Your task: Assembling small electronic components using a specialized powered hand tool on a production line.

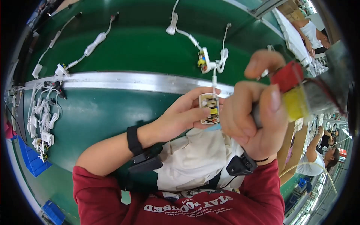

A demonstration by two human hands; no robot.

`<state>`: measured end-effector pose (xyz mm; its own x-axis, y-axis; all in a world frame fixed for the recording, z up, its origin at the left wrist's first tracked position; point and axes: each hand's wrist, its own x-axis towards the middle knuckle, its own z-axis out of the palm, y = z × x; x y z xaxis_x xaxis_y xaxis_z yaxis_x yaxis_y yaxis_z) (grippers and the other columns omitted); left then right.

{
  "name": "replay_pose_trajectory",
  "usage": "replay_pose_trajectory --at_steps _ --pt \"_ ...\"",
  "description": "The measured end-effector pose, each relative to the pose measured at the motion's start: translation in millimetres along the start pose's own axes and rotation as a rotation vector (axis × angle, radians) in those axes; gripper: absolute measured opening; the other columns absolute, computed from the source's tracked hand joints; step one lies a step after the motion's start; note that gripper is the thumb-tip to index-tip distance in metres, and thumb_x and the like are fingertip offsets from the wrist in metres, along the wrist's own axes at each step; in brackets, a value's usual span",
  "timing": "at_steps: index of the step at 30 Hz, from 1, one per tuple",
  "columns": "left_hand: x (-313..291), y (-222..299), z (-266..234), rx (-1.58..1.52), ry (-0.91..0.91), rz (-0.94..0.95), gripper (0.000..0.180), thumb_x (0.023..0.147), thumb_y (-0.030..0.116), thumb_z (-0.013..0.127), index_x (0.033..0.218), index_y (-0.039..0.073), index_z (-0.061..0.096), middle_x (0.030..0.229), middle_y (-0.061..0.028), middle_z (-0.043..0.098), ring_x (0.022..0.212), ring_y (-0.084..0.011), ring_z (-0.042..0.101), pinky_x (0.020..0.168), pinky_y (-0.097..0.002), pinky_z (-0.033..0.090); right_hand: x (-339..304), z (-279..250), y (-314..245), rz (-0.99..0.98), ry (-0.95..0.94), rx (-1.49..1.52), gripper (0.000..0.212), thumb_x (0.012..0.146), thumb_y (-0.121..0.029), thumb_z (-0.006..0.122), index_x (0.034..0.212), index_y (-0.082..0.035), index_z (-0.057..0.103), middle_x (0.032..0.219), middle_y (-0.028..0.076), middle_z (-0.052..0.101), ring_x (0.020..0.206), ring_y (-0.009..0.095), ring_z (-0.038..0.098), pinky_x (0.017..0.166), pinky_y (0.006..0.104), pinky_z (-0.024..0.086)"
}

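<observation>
My left hand is closed around an open power adapter, its thumb lying over the edge. The adapter's white half-shell faces up with the circuit board and a yellow part showing, and a white cable runs from its top. Close to the camera, my right hand is wrapped round a grey cylindrical tool with a red block and a yellow band. The tool is blurred and its exact kind cannot be made out. Its working end is hidden by my fingers. White cloth lies beneath the adapter.
A metal rail crosses the green bench. Beyond it lie another opened adapter and several cabled plugs. A heap of white cabled adapters sits at left, above a blue bin. Cardboard and other people are at right.
</observation>
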<state>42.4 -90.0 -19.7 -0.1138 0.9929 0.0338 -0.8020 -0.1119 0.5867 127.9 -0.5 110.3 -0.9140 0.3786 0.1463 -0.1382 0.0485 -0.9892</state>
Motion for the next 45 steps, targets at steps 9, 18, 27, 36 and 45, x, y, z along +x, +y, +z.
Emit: replay_pose_trajectory --at_steps 9,18,27,36,45 --pt "142 20 19 1.297 0.006 0.770 0.037 0.078 0.020 0.066 0.106 0.001 0.050 0.100 -0.0134 0.055 0.089 -0.0275 0.056 0.076 -0.0311 0.047 -23 17 -18 0.054 -0.026 0.129 0.032 0.094 -0.033 0.052 0.100 -0.007 0.035 0.046 -0.003 0.032 0.034 0.006 0.028 0.034 0.0225 0.022" --pt "60 27 11 1.751 0.411 0.539 0.041 0.077 0.034 0.066 0.096 0.000 0.052 0.106 -0.0182 0.052 0.106 -0.0321 0.049 0.087 -0.0367 0.040 -15 9 -12 -0.014 0.030 0.071 0.026 0.094 -0.028 0.052 0.099 -0.007 0.037 0.047 -0.003 0.032 0.035 0.005 0.026 0.035 0.0221 0.021" --pt "65 8 -15 1.738 0.502 0.678 0.057 0.073 0.034 0.072 0.111 -0.003 0.053 0.119 -0.0224 0.053 0.113 -0.0351 0.050 0.087 -0.0388 0.042 -15 24 -13 0.012 0.026 0.112 0.023 0.095 -0.027 0.049 0.099 -0.007 0.038 0.048 -0.003 0.032 0.036 0.005 0.026 0.035 0.0220 0.021" --pt "-27 59 -12 0.675 0.472 0.061 0.052 0.083 0.025 0.068 0.121 0.003 0.041 0.109 -0.0142 0.060 0.090 -0.0205 0.063 0.058 -0.0230 0.050 -10 30 -13 -0.006 0.086 0.021 0.019 0.097 -0.025 0.045 0.099 -0.007 0.041 0.047 -0.004 0.030 0.036 0.004 0.024 0.036 0.0217 0.021" --pt "-65 -16 23 0.132 0.096 -0.023 0.039 0.094 0.007 0.049 0.130 0.007 0.035 0.125 -0.0150 0.051 0.117 -0.0244 0.053 0.068 -0.0277 0.058 1 26 -11 -0.049 0.077 0.123 0.014 0.093 -0.018 0.052 0.096 -0.006 0.045 0.051 -0.004 0.038 0.041 0.003 0.030 0.039 0.0212 0.023"
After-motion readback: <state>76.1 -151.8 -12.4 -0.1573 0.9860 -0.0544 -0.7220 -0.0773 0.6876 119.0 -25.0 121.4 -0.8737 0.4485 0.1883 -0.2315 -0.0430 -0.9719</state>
